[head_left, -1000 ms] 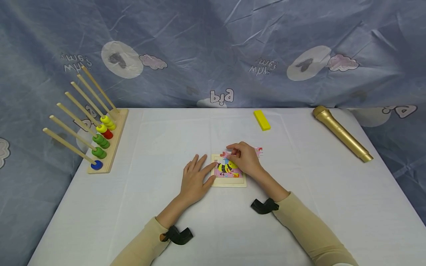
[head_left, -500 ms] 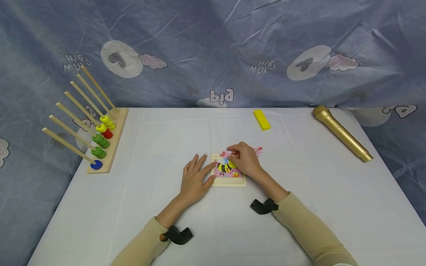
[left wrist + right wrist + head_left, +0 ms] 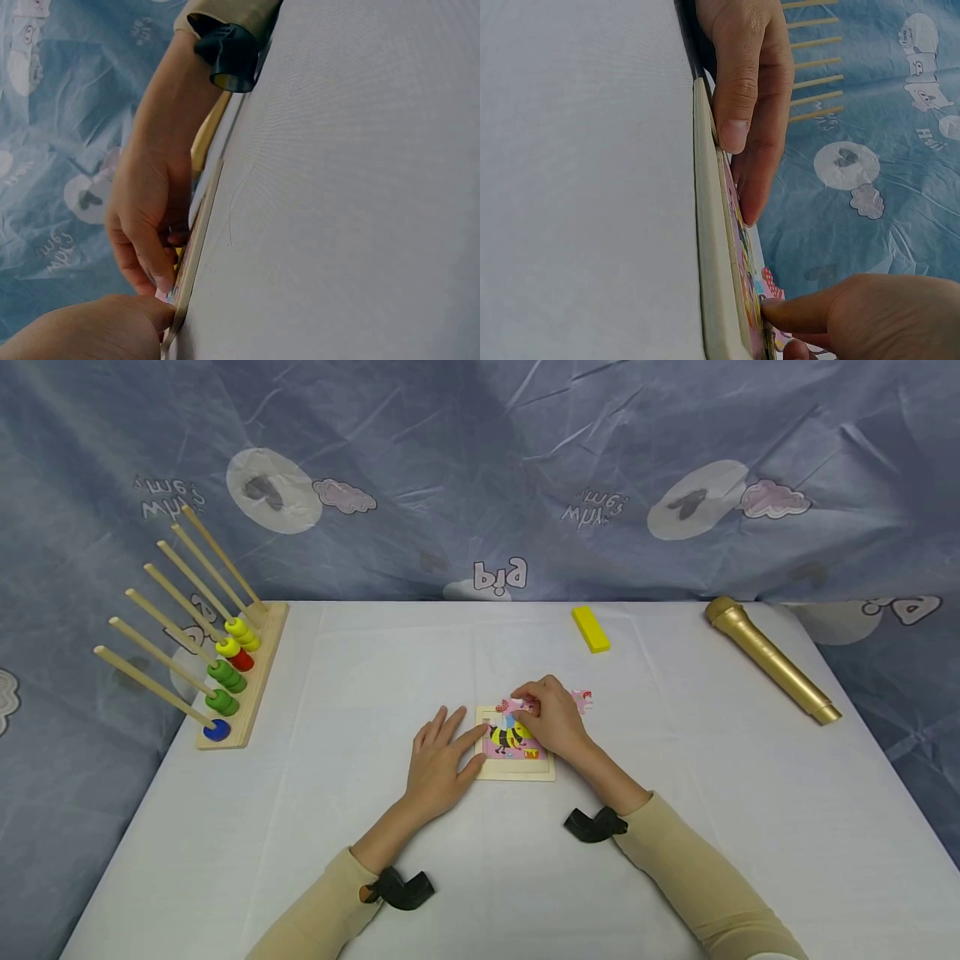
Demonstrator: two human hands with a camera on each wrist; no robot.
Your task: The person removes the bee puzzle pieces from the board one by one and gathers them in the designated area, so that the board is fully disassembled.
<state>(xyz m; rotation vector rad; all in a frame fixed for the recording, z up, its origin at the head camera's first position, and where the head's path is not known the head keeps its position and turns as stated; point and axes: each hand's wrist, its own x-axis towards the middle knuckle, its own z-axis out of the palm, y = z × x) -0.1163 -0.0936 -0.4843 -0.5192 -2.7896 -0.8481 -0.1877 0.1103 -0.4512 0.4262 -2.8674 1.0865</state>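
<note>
A small wooden jigsaw board [image 3: 517, 770] with a bee picture lies on the table between the hands. At its far edge, the right hand [image 3: 558, 720] pinches a pink puzzle piece [image 3: 516, 704] with a red mushroom on it. The piece overlaps the board's top rim in the head view; the fingers partly cover it. The left hand [image 3: 438, 772] lies flat at the board's left side, fingers spread, with index finger and thumb touching the frame. In the right wrist view, the left thumb [image 3: 735, 135] rests at the frame's edge. Another pink puzzle piece [image 3: 582, 700] shows just beyond the right hand.
A wooden peg stand [image 3: 258, 693] with coloured beads stands at the left of the white table [image 3: 360, 677]. A yellow block [image 3: 591, 629] lies near the back edge, a gold microphone [image 3: 772, 660] at the right. Behind hangs a blue printed curtain [image 3: 450, 468].
</note>
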